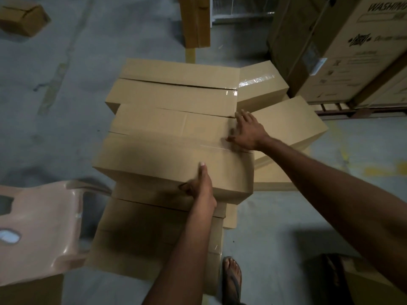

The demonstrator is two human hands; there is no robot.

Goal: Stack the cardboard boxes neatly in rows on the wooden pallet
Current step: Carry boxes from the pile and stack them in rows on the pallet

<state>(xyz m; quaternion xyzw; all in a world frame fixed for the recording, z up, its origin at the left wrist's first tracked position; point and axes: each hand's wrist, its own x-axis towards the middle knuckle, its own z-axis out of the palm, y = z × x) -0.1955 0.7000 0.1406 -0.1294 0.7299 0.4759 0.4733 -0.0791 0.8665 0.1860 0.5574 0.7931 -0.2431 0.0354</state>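
A long tan cardboard box (154, 157) lies on top of the stack, at its near end. My left hand (201, 188) grips its front edge, thumb on the top face and fingers wrapped over the front. My right hand (247, 130) lies flat with fingers spread on the box's far right corner, holding nothing. Behind it a second long box (171, 93) sits at the same height, taped along its seam. More boxes (154, 227) lie underneath. Two lower boxes (288, 122) stand at an angle to the right. The stack hides whatever it rests on.
A pink plastic chair (39, 227) stands close on the left. A large printed carton (343, 47) on a pallet (352, 112) fills the back right. A small box (22, 17) lies on the floor far left. My sandalled foot (231, 278) is beside the stack.
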